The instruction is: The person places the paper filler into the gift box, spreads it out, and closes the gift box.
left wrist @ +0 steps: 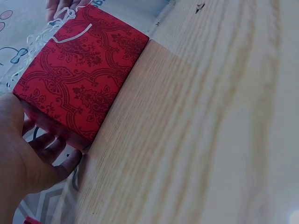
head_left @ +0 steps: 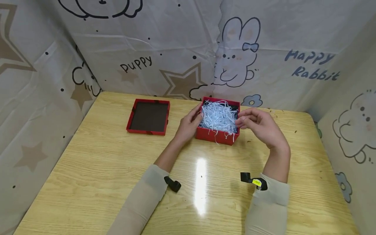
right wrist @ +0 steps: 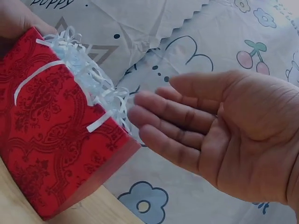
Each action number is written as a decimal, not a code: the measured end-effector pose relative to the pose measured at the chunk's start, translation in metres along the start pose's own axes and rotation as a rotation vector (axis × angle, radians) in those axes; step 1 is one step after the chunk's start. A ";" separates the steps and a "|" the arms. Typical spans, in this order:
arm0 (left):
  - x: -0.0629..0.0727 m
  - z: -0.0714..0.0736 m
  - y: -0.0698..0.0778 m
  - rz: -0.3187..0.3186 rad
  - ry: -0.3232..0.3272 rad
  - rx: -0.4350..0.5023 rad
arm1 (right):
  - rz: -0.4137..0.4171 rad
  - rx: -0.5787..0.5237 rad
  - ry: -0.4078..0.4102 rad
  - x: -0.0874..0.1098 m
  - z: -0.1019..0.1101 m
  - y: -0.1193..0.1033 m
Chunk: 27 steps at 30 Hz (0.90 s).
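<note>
A red box [head_left: 215, 136] with a dark damask pattern stands on the table, filled with pale shredded paper [head_left: 218, 116]. Several strands hang over its front rim. My left hand [head_left: 188, 125] rests against the box's left side, its thumb up by the rim; in the left wrist view the fingers [left wrist: 51, 149] lie along that side wall. At the right rim is my right hand [head_left: 259, 125], fingertips beside the shreds. The right wrist view shows this right hand [right wrist: 210, 126] palm in sight, fingers loosely bent, holding nothing.
Left of the box, a red lid [head_left: 148, 117] with a dark inside lies upturned on the wooden table [head_left: 97, 156]. A printed cloth [head_left: 182, 39] hangs behind the table and along both sides. Small dark specks dot the tabletop right of the box.
</note>
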<state>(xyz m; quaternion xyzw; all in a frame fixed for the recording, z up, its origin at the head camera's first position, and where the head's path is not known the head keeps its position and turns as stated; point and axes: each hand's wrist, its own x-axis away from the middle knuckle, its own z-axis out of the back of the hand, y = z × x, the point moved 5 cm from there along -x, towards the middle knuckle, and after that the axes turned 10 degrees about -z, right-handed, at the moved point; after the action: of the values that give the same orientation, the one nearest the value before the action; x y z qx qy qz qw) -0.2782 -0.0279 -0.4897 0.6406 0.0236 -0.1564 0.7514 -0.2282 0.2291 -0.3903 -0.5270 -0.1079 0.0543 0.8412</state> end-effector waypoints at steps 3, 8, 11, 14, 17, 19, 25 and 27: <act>0.000 0.000 0.000 0.007 0.004 0.006 | 0.006 -0.024 -0.088 -0.003 -0.009 0.000; 0.000 -0.001 0.000 0.010 0.007 0.010 | 0.008 -0.021 -0.180 -0.010 -0.025 -0.004; 0.000 -0.001 0.000 0.009 0.007 0.017 | -0.001 0.008 -0.208 -0.015 -0.036 -0.006; -0.001 0.000 0.000 0.003 0.008 0.018 | -0.004 0.040 -0.223 -0.021 -0.048 -0.009; -0.001 0.000 0.000 -0.005 0.006 0.017 | 0.001 0.078 -0.230 -0.027 -0.059 -0.012; -0.002 0.000 0.000 -0.011 0.003 0.014 | 0.007 0.123 -0.227 -0.030 -0.065 -0.012; -0.001 0.000 -0.001 -0.001 0.003 0.011 | -0.067 0.317 -0.112 -0.036 -0.073 -0.011; -0.001 0.000 -0.001 0.004 0.003 0.010 | -0.108 0.360 -0.067 -0.037 -0.075 -0.011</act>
<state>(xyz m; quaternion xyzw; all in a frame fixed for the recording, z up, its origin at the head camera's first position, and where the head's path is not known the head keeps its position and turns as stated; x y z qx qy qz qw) -0.2795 -0.0281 -0.4903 0.6445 0.0229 -0.1539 0.7486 -0.2468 0.1507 -0.4168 -0.3595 -0.1525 0.0449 0.9195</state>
